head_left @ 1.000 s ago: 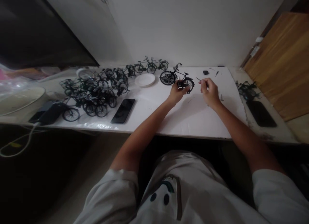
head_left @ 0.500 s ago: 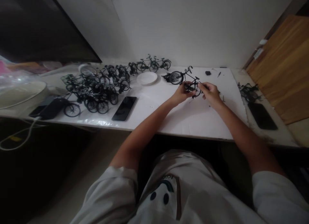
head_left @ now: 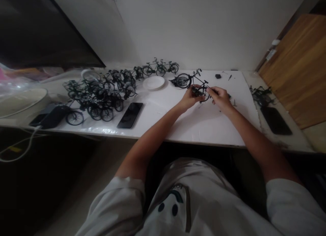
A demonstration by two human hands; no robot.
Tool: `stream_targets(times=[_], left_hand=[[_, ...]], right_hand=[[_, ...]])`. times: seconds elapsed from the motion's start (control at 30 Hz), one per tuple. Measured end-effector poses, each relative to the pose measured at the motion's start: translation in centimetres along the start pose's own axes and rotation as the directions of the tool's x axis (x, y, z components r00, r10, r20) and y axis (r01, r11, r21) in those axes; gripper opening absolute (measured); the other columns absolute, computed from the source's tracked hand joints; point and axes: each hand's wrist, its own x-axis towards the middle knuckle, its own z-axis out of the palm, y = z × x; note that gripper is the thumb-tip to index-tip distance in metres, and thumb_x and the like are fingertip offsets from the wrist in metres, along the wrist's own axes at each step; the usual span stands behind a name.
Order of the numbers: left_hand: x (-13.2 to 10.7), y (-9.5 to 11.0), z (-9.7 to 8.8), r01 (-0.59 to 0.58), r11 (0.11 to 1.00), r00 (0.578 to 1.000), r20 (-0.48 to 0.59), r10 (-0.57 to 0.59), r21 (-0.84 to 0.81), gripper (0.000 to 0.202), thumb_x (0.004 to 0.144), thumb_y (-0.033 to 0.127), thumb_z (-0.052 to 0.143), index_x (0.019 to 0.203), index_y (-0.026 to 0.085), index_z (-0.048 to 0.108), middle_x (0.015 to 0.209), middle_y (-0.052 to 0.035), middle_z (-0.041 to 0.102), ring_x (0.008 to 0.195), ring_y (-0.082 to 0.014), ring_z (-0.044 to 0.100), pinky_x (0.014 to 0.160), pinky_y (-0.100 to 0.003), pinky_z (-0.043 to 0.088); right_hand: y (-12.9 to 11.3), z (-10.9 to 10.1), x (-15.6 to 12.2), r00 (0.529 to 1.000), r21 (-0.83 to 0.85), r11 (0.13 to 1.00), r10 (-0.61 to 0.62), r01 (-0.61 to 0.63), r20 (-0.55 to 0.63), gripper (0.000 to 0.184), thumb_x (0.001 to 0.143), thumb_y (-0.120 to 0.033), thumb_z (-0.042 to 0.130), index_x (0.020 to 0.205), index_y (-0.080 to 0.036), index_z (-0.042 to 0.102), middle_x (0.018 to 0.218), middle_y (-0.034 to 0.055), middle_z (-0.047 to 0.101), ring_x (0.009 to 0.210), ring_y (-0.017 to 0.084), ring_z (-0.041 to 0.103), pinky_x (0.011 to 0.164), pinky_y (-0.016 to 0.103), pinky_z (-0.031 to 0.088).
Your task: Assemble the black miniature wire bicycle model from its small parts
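Observation:
A black miniature bicycle [head_left: 196,80] is held above the white board, its handlebar and one spoked wheel toward the back left. My left hand [head_left: 189,99] is closed round its lower frame near the other wheel, with the thumb along that wheel. At the seat end, my right hand [head_left: 220,98] is pinched close against the wheel. Something small and dark shows between its fingers, too dim to name. The fingertips partly cover the wheel they work at. Behind the bicycle's far wheel lies a dark clump of parts [head_left: 173,81].
Several finished-looking miniature bicycles [head_left: 99,96] crowd the left, beside a phone [head_left: 130,115] and a white plate [head_left: 154,82]. Small dark pieces [head_left: 218,76] lie at the back right. Another phone [head_left: 276,121] and tangled green parts [head_left: 261,95] sit beyond the board's right edge.
The whole view has shifted slightly. Both hands keep nearly the same hold and place at the miniature bicycle.

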Motion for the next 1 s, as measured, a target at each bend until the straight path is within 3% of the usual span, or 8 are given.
stream_targets(times=[0.13, 0.33, 0.5, 0.63, 0.7, 0.83, 0.93, 1.0], left_hand=[[-0.1, 0.2, -0.1, 0.023, 0.999, 1.000, 0.009, -0.023, 0.022, 0.065, 0.072, 0.016, 0.094, 0.125, 0.020, 0.055, 0.103, -0.0043, 0.075, 0.091, -0.0164, 0.073, 0.090, -0.036, 0.061], [-0.4, 0.7, 0.0, 0.026, 0.999, 0.999, 0.017, -0.027, 0.037, 0.064, 0.073, 0.021, 0.096, 0.125, 0.019, 0.058, 0.113, -0.0088, 0.076, 0.096, -0.0190, 0.075, 0.091, -0.038, 0.062], [-0.7, 1.5, 0.3, 0.051, 0.993, 0.996, 0.073, -0.059, 0.109, 0.061, 0.077, 0.028, 0.095, 0.126, 0.018, 0.060, 0.115, -0.0129, 0.078, 0.098, -0.0230, 0.078, 0.088, -0.039, 0.061], [-1.2, 1.9, -0.1, 0.067, 0.952, 0.993, 0.072, -0.092, 0.299, 0.063, 0.083, 0.039, 0.093, 0.131, 0.019, 0.057, 0.121, -0.0161, 0.078, 0.095, -0.0248, 0.080, 0.081, -0.037, 0.060], [-1.3, 2.3, -0.9, -0.036, 0.887, 0.996, 0.088, -0.005, 0.461, 0.061, 0.085, 0.042, 0.092, 0.132, 0.019, 0.059, 0.117, -0.0151, 0.079, 0.089, -0.0227, 0.078, 0.078, -0.035, 0.059], [-1.0, 4.6, -3.5, -0.254, 0.687, 0.967, 0.163, 0.197, 0.681, 0.030, 0.093, 0.041, 0.083, 0.110, 0.021, 0.069, 0.090, -0.0074, 0.075, 0.072, -0.0182, 0.068, 0.073, -0.033, 0.057], [-1.1, 7.5, -6.4, -0.261, 0.579, 0.938, 0.060, 0.343, 0.772, 0.018, 0.090, 0.034, 0.082, 0.099, 0.022, 0.071, 0.085, -0.0055, 0.073, 0.073, -0.0193, 0.066, 0.078, -0.034, 0.057], [-2.0, 9.3, -8.8, -0.197, 0.524, 0.935, -0.001, 0.354, 0.829, 0.015, 0.085, 0.031, 0.084, 0.088, 0.023, 0.072, 0.075, -0.0034, 0.069, 0.071, -0.0203, 0.064, 0.077, -0.033, 0.055]], right_hand=[[-0.1, 0.0, 0.1, 0.997, 0.036, 0.998, 0.041, -0.043, 0.061, 0.064, 0.075, -0.083, 0.085, 0.088, -0.022, 0.075, 0.067, -0.0046, 0.054, 0.051, 0.010, 0.045, 0.043, 0.026, 0.039], [0.5, 0.2, 0.3, 0.999, 0.066, 0.998, 0.012, -0.015, 0.045, 0.076, 0.070, -0.096, 0.080, 0.090, -0.023, 0.073, 0.070, -0.0040, 0.054, 0.051, 0.010, 0.044, 0.042, 0.026, 0.039], [0.9, 0.2, 0.6, 1.000, 0.072, 0.997, -0.015, 0.016, -0.014, 0.078, 0.073, -0.099, 0.075, 0.092, -0.024, 0.071, 0.078, -0.0005, 0.061, 0.054, 0.010, 0.042, 0.042, 0.026, 0.037], [0.5, -0.1, 0.7, 0.993, 0.064, 0.998, -0.022, 0.029, -0.115, 0.080, 0.073, -0.101, 0.072, 0.093, -0.024, 0.070, 0.085, 0.0020, 0.064, 0.054, 0.010, 0.041, 0.044, 0.028, 0.037], [0.2, -0.3, 0.7, 0.987, 0.046, 0.998, -0.029, 0.037, -0.159, 0.079, 0.075, -0.101, 0.069, 0.093, -0.024, 0.068, 0.084, 0.0018, 0.062, 0.055, 0.010, 0.041, 0.044, 0.028, 0.036], [0.0, -0.8, 0.9, 0.977, 0.007, 0.999, -0.040, 0.042, -0.209, 0.078, 0.079, -0.102, 0.062, 0.094, -0.026, 0.063, 0.076, -0.0010, 0.052, 0.055, 0.012, 0.041, 0.045, 0.029, 0.033], [0.2, -0.9, 1.0, 0.975, -0.003, 0.999, -0.054, 0.054, -0.214, 0.077, 0.082, -0.102, 0.060, 0.093, -0.027, 0.063, 0.070, -0.0038, 0.041, 0.054, 0.013, 0.036, 0.046, 0.030, 0.031], [0.2, -0.9, 1.0, 0.974, -0.020, 0.998, -0.066, 0.063, -0.217, 0.075, 0.084, -0.101, 0.059, 0.092, -0.027, 0.064, 0.067, -0.0044, 0.037, 0.055, 0.014, 0.036, 0.048, 0.031, 0.031]])
